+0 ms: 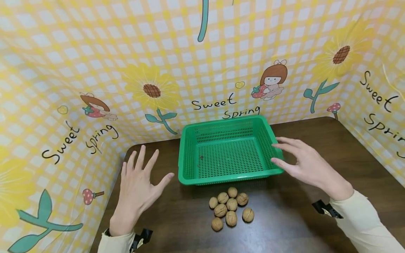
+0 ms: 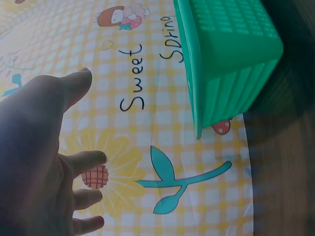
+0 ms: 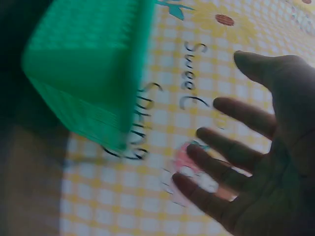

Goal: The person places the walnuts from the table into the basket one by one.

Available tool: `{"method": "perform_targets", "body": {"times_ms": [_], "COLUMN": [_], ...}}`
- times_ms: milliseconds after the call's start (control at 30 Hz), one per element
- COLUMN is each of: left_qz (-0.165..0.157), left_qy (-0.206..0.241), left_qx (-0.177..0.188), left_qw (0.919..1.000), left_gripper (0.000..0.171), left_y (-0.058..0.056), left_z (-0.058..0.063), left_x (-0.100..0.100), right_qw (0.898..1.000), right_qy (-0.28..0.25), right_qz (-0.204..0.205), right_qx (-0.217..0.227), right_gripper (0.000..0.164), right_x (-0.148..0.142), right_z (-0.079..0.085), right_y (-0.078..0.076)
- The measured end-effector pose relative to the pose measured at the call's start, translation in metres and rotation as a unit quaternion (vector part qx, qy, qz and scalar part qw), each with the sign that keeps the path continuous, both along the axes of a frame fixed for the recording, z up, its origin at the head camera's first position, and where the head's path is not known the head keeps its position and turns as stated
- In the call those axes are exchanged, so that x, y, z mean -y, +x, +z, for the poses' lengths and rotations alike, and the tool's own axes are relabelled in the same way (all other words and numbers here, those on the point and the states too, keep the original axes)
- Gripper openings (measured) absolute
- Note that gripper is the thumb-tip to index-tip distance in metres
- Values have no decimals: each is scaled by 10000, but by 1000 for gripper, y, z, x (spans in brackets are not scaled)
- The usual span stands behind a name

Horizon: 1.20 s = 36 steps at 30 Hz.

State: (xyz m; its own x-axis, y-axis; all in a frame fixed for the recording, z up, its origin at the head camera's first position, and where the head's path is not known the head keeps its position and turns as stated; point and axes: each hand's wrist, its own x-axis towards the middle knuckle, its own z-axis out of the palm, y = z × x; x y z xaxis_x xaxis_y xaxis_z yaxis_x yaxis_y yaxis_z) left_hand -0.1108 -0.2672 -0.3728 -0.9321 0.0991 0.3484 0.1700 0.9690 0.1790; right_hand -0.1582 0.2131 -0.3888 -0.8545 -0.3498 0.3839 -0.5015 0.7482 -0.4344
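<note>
A green plastic basket [image 1: 231,180] with perforated sides and floor stands upright on the dark wooden table. Small reddish specks lie on its floor at the left. In front of it several walnuts [image 1: 231,204] sit in a loose cluster. My left hand [image 1: 136,189] hovers left of the basket, fingers spread and holding nothing. Over the basket's right rim is my right hand [image 1: 307,163], fingers extended and thumb apart, its fingertips overlapping the rim in the head view. In the right wrist view a gap shows between those fingers [image 3: 216,172] and the basket wall [image 3: 78,73].
The dark brown table [image 1: 177,225] carries the basket and walnuts. A yellow checked cloth [image 1: 215,63] with sunflower and cartoon prints rises behind it and along both sides. The basket's back rim is close to that cloth.
</note>
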Motion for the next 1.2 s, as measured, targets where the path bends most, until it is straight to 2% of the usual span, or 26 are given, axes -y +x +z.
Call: {"method": "perform_targets", "body": {"times_ms": [133, 267, 400, 467, 533, 633, 733, 833, 933, 1000, 1100, 1200], "left_qz": [-181, -275, -342, -371, -494, -795, -1048, -1103, -1124, -1219, -1448, -1675], "left_qy": [167, 358, 686, 898, 1097, 1378, 1625, 1801, 1750, 1673, 1529, 1350], "left_qx": [-265, -398, -662, -766, -851, -846, -536, 254, 1113, 1480, 1749, 1825], "left_qw": [9993, 9982, 9949, 9923, 9891, 9836, 9797, 9771, 9718, 9671, 9618, 9594], "left_gripper": [84, 78, 67, 58, 46, 30, 21, 19, 24, 30, 38, 40], "left_y": [5, 10, 17, 21, 26, 32, 35, 34, 32, 30, 26, 24], "left_z": [-5, -15, -31, -38, -43, -52, -64, -80, -97, -106, -117, -124], "left_x": [-8, -19, -32, -39, -44, -51, -61, -72, -78, -81, -84, -88], "right_qw": [9951, 9872, 9837, 9810, 9791, 9767, 9763, 9746, 9731, 9727, 9729, 9757], "right_qy": [-814, -1262, -1260, -1193, -1087, -919, -836, -840, -839, -823, -864, -857], "right_qz": [366, 726, 938, 1030, 1082, 1185, 1290, 1387, 1438, 1440, 1420, 1324], "right_qx": [-435, -653, -879, -1130, -1332, -1534, -1522, -1546, -1595, -1622, -1608, -1521], "right_gripper": [26, 24, 11, 9, 9, 18, 20, 24, 29, 31, 32, 32], "right_x": [9, 15, 15, 14, 13, 14, 14, 14, 15, 15, 15, 14], "right_z": [-28, -51, -64, -68, -71, -74, -74, -73, -74, -75, -76, -77], "right_y": [-2, -4, -7, -9, -11, -13, -14, -16, -17, -17, -16, -14]}}
